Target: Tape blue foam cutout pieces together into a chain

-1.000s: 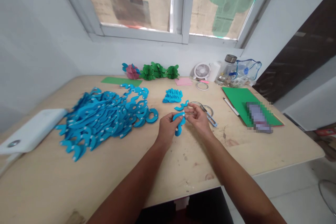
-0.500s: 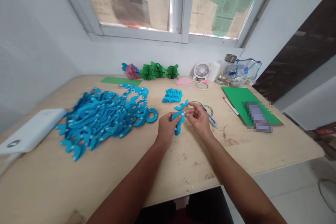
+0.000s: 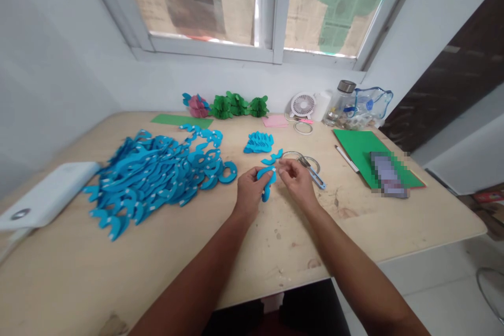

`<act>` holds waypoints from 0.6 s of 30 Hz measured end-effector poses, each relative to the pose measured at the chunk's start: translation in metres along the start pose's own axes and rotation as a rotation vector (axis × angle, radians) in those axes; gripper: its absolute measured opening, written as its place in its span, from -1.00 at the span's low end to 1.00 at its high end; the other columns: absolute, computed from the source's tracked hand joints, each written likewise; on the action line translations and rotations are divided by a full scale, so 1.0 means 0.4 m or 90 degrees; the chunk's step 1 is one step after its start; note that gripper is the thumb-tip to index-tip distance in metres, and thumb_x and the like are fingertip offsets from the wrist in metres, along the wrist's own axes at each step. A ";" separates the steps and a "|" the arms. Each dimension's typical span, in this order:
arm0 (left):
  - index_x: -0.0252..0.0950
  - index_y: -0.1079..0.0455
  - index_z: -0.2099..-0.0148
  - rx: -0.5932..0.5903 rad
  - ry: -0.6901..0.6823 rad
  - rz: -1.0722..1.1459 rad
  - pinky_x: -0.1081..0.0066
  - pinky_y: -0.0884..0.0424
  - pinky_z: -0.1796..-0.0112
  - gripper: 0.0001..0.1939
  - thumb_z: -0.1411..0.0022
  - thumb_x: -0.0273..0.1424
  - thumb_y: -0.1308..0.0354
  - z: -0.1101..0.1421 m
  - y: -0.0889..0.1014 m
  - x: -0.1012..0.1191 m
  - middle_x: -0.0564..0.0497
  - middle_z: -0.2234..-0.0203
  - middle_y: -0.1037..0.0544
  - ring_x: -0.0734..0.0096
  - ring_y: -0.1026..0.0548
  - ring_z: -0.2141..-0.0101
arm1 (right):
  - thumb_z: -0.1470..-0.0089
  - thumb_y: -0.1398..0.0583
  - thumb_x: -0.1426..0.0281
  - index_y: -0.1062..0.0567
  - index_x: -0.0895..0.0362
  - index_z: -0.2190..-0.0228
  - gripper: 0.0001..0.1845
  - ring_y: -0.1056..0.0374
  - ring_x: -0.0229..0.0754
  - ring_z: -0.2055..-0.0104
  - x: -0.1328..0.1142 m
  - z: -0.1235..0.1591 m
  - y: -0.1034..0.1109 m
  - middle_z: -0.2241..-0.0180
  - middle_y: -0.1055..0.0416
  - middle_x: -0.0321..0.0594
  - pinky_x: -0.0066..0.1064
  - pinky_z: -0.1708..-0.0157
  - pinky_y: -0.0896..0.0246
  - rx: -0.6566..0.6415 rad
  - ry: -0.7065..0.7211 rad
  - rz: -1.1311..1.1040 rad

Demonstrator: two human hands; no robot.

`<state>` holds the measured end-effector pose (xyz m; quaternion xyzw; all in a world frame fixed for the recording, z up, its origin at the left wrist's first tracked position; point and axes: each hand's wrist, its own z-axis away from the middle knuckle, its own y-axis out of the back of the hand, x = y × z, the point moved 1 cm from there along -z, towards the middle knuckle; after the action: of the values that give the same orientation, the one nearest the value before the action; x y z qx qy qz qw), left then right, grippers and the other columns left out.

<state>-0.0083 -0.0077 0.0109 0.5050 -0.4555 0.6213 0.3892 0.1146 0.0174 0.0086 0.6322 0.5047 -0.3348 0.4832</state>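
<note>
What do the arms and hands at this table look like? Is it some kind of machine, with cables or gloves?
No machine: these are a person's own arms. The left forearm and right forearm are bare, with no sleeves, watch or cables visible. The left hand and right hand are ungloved human hands with ordinary fingers; no rings can be made out.

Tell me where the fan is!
In the head view, the white fan stands at the back of the table, right of centre, between the pink paper and the clear bottle.
</note>
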 end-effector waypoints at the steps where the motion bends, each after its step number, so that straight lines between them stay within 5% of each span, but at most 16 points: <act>1: -0.36 -0.39 0.49 0.000 0.000 0.001 0.58 -0.02 0.76 -0.70 0.18 -0.21 -0.28 0.000 0.000 0.001 0.16 0.78 -0.27 0.64 -0.15 0.75 | 0.07 -0.14 0.38 -0.46 0.12 0.30 -0.77 -0.28 -0.26 0.47 0.000 0.000 0.002 0.46 -0.42 -0.29 -0.42 0.42 -0.19 -0.003 0.007 0.028; 18: -0.34 -0.40 0.52 0.011 -0.030 -0.023 0.58 -0.05 0.73 -0.84 0.15 -0.34 -0.24 -0.004 0.002 -0.008 0.17 0.77 -0.29 0.63 -0.17 0.74 | 0.02 -0.11 0.42 -0.50 0.10 0.46 -0.85 -0.29 -0.17 0.39 -0.014 0.009 0.002 0.48 -0.45 -0.20 -0.33 0.29 -0.11 -0.021 0.155 0.295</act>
<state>-0.0087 -0.0066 0.0075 0.5314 -0.4498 0.6058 0.3851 0.1140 0.0122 0.0130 0.7584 0.4064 -0.1287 0.4930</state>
